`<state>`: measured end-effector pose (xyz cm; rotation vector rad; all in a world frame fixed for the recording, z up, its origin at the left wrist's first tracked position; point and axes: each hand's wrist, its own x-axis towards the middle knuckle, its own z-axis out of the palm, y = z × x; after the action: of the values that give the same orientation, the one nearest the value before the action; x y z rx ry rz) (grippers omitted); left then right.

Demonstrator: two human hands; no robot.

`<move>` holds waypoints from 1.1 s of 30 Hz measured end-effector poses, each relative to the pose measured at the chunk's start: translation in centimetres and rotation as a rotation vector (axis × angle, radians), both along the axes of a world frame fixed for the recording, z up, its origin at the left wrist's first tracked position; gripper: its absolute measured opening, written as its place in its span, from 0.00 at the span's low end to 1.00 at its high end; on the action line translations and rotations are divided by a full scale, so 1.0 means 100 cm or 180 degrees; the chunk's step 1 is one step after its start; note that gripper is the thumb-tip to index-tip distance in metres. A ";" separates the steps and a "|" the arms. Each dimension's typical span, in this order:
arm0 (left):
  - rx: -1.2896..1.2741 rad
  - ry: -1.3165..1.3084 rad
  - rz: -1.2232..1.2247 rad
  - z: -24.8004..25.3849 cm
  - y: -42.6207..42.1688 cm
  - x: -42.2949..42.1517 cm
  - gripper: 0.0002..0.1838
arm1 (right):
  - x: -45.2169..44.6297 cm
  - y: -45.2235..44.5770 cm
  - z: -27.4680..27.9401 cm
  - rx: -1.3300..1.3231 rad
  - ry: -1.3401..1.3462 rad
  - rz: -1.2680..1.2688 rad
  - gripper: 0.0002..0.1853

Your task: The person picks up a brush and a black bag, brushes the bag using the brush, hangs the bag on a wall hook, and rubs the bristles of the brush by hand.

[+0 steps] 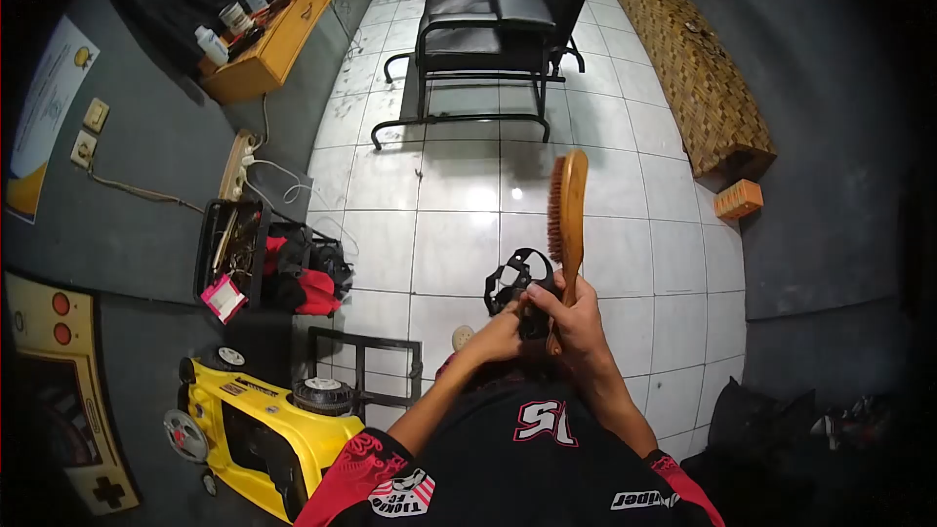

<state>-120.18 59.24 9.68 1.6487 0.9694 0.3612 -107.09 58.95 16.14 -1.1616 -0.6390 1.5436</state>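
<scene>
A wooden-handled bristle brush [574, 200] stands upright in front of me, its brown bristles facing left. My right hand [578, 322] is closed around the lower handle, thumb toward the left. Just left of it, my left hand [494, 336] is closed on a black strap-like object [509, 278] with looped bands. Its exact kind is unclear, and its lower part is hidden by the fingers. Both hands are close together in front of my black shirt.
A black barber chair [473, 44] stands ahead on white tiles. At the left are a wooden shelf [278, 39] with bottles, a tool-filled black case [229, 249] and a yellow ride-on toy car [254, 429]. A woven-patterned bench [688, 59] and an orange block [738, 200] are at the right.
</scene>
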 end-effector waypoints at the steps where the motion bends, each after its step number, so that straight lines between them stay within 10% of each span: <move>1: -0.0186 0.0583 -0.0120 -0.002 0.000 0.008 0.31 | 0.000 0.000 0.007 -0.0007 -0.0011 0.0023 0.14; 4: -0.0165 -0.0461 0.0728 -0.092 -0.013 0.021 0.21 | 0.001 0.000 0.022 0.0308 -0.0176 0.0475 0.15; 7: -0.0856 -0.0976 0.0625 -0.068 -0.001 0.014 0.12 | 0.007 0.002 0.038 0.0452 0.0078 0.0160 0.13; 15: -0.2446 -0.3186 0.0343 0.017 0.023 -0.010 0.13 | 0.078 0.008 0.048 0.1318 -0.2769 0.0461 0.16; 17: -0.2533 -0.3724 0.0348 0.043 0.033 -0.011 0.15 | 0.073 -0.007 0.043 0.0159 -0.1567 0.0793 0.24; 19: -0.2714 -0.3999 0.0377 0.061 0.036 -0.011 0.17 | 0.059 -0.017 -0.008 0.1212 -0.1180 0.0796 0.30; 23: -0.2633 -0.3649 0.0466 0.050 0.044 -0.026 0.18 | 0.033 -0.023 0.007 0.0977 -0.0508 0.1178 0.32; 31: -0.0793 -0.0490 0.2274 -0.021 0.039 -0.101 0.18 | 0.039 -0.039 -0.017 0.0816 -0.0578 -0.0506 0.16; 33: 0.1185 0.0400 0.2650 -0.034 0.015 -0.110 0.24 | 0.046 -0.046 -0.020 0.0785 -0.0463 -0.0560 0.16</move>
<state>-131.20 60.77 6.24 1.5256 1.7507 1.0529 -102.52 54.38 14.12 -1.1161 -0.7790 1.2036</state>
